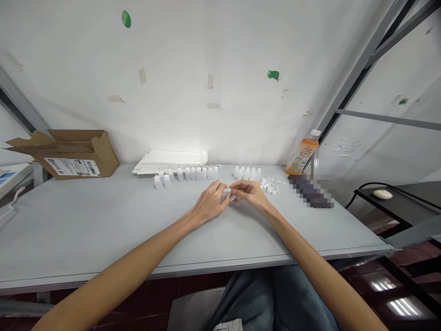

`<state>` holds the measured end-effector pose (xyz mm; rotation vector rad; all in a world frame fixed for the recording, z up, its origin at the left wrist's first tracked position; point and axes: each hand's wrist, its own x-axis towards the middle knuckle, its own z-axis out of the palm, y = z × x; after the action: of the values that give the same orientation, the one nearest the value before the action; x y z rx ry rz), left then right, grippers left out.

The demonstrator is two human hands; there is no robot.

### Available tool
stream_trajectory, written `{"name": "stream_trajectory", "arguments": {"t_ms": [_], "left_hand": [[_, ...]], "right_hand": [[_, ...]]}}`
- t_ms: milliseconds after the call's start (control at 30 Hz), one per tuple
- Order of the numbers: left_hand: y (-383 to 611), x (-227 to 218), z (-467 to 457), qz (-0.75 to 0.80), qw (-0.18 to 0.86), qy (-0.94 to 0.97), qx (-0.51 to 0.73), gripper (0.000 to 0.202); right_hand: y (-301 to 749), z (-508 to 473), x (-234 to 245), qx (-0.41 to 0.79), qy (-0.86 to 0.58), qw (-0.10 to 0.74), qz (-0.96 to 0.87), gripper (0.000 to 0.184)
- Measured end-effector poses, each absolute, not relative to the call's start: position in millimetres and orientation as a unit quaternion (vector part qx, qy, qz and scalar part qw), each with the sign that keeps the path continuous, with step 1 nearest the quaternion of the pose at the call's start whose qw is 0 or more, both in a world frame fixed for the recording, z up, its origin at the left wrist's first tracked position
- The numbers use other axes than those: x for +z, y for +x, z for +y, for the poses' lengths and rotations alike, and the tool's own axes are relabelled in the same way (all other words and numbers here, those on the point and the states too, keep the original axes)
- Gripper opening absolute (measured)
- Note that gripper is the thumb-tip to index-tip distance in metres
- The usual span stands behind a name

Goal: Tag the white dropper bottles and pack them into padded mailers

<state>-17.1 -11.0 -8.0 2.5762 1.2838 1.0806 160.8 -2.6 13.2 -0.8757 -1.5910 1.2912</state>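
Observation:
My left hand is closed around a small white plastic bottle, most of it hidden by the fingers. At its right end the fingertips of my right hand pinch together; any separate small part between them is too hidden to make out. Behind my left hand stands a row of small white bottles with thin tips on top. Two similar bottles are set nearer at the row's left end. Beyond my right hand is a group of white bottles without visible tips, beside a pile of small white caps.
White paper sheets lie against the wall behind the row. An open cardboard box stands at the back left of the grey table. An orange drink bottle and a blurred dark object are at the right.

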Motion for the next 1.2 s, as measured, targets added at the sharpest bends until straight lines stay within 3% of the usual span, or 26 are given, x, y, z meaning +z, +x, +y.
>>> {"name": "stream_trajectory", "arguments": {"t_ms": [533, 800, 1200], "left_hand": [[-8, -9, -18, 0.434, 0.012, 0.833, 0.343, 0.002], [-5, -11, -17, 0.407, -0.056, 0.837, 0.361, 0.011], [-7, -13, -14, 0.335, -0.062, 0.85, 0.402, 0.014]], "right_hand": [[154, -6, 13, 0.583, -0.329, 0.423, -0.611, 0.023], [155, -4, 6, 0.626, -0.307, 0.429, -0.574, 0.021], [155, -4, 3, 0.688, -0.269, 0.437, -0.513, 0.032]]}}
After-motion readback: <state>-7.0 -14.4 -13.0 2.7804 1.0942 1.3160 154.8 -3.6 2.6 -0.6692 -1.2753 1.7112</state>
